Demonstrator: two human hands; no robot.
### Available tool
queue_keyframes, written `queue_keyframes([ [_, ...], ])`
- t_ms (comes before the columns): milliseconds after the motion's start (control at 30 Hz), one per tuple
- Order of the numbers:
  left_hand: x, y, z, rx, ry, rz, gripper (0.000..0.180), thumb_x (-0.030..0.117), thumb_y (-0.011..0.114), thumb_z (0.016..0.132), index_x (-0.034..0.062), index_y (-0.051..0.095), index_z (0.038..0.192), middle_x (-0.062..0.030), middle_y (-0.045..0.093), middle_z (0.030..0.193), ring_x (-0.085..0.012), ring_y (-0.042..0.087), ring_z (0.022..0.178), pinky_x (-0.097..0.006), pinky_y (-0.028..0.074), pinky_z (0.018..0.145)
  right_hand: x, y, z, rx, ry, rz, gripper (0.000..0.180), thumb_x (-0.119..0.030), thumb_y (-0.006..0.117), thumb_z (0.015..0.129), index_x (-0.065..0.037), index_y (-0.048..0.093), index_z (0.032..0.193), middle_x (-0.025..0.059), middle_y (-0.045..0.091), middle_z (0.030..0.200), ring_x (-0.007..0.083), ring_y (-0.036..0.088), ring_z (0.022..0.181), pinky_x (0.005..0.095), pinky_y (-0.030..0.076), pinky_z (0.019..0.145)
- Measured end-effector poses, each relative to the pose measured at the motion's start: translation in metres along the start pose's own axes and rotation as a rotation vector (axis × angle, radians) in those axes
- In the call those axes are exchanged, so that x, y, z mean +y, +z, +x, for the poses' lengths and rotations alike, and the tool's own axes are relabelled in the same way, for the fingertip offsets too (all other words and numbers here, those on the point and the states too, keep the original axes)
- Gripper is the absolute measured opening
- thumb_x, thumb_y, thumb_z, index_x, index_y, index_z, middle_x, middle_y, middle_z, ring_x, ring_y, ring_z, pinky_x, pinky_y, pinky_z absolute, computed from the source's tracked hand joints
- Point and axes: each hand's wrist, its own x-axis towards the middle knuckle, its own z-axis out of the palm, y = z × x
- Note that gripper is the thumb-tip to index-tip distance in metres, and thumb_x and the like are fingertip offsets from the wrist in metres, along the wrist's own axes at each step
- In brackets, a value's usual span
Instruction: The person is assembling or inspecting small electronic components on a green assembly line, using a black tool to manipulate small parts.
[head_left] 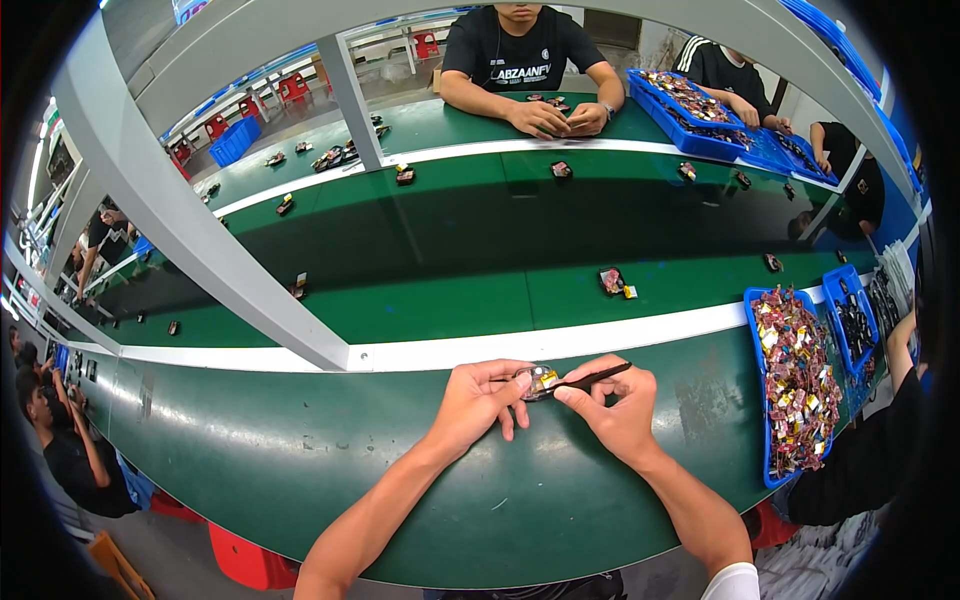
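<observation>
My left hand (482, 402) pinches a small dark, rounded electronic housing (536, 391) above the green workbench, near its white rail. Inside the housing a yellow and silvery part shows; finer detail is too small to tell. My right hand (621, 413) is closed round a slim black tool (597, 376) that looks like tweezers. Its tip points left and reaches the housing's right side. Both forearms come in from the lower edge.
Right of my hands stands a blue tray (766, 445) heaped with small wired parts, beside a smaller blue tray (868, 350) of black pieces. Beyond the white rail (560, 338), a green conveyor belt (430, 300) carries several housings. A grey post (215, 215) slants at left. People sit opposite and alongside.
</observation>
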Motion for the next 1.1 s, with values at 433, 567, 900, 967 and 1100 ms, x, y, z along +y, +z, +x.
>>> queue_keyframes([
  [433, -0.003, 0.0, 0.0, 0.017, 0.002, 0.018, 0.031, 0.01, 0.062, 0.099, -0.0122, 0.062, 0.121, -0.0152, 0.07, 0.091, -0.0141, 0.064, 0.06, -0.024, 0.05, 0.043, -0.003, 0.003, -0.001, -0.013, -0.188, -0.175, 0.012, 0.001, 0.083, 0.075, -0.001, 0.075, 0.083, 0.0029, 0.074, 0.075, 0.003, 0.04, 0.043, 0.0226, 0.031, 0.043],
  [567, -0.001, 0.001, -0.001, 0.015, 0.005, 0.026, 0.031, 0.009, 0.062, 0.099, -0.0117, 0.062, 0.122, -0.0157, 0.07, 0.093, -0.0143, 0.064, 0.061, -0.025, 0.05, 0.044, -0.002, 0.003, -0.002, -0.018, -0.209, -0.195, 0.012, 0.0, 0.084, 0.074, -0.003, 0.075, 0.082, 0.0024, 0.072, 0.07, 0.0041, 0.04, 0.042, 0.0231, 0.031, 0.042],
  [900, -0.001, 0.013, -0.007, 0.11, -0.003, 0.111, 0.025, 0.009, 0.057, 0.101, -0.0089, 0.063, 0.118, -0.01, 0.067, 0.079, -0.0096, 0.059, 0.057, -0.024, 0.048, 0.045, -0.01, 0.01, -0.004, -0.018, -0.48, -0.362, 0.014, 0.003, 0.08, 0.072, -0.009, 0.074, 0.078, 0.0001, 0.075, 0.076, 0.0107, 0.048, 0.041, 0.0259, 0.031, 0.044],
  [967, -0.004, 0.016, -0.006, 0.149, 0.032, 0.109, 0.028, 0.009, 0.058, 0.101, -0.0099, 0.06, 0.121, -0.0085, 0.066, 0.078, -0.0093, 0.059, 0.058, -0.024, 0.05, 0.045, -0.008, 0.009, -0.004, -0.018, -0.491, -0.372, 0.015, 0.003, 0.079, 0.072, -0.009, 0.073, 0.078, 0.0004, 0.075, 0.077, 0.0112, 0.05, 0.042, 0.0261, 0.031, 0.044],
  [1100, -0.008, 0.028, -0.005, 0.213, 0.086, 0.13, 0.022, 0.006, 0.058, 0.099, -0.0086, 0.063, 0.115, -0.0104, 0.067, 0.078, -0.0101, 0.058, 0.054, -0.025, 0.048, 0.043, -0.006, 0.007, -0.004, -0.008, -0.537, -0.378, 0.016, 0.003, 0.079, 0.071, -0.009, 0.075, 0.079, 0.0013, 0.077, 0.08, 0.01, 0.058, 0.047, 0.0249, 0.031, 0.045],
])
